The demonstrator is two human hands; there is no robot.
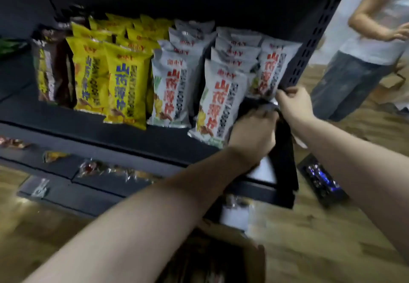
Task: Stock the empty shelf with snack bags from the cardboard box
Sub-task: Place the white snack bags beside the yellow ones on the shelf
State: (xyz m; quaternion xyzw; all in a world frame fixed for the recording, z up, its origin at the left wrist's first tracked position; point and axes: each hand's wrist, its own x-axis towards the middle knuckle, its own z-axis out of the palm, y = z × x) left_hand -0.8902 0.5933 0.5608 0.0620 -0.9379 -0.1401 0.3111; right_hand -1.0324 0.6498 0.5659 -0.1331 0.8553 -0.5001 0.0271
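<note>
Dark shelf holds upright snack rows; both hands, left hand and right hand, pinch rightmost white bag bottom at shelf's right end.

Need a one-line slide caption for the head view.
Both hands, left and right, set a white snack bag at the shelf's right end.

Wood-grain plank floor, warm brown, glossy patches. Dark perforated upright post at right. Dim light, deep shadow overhead at far side. Bystander far right: white top, blue jeans. Dark tray on floor, right.
</note>
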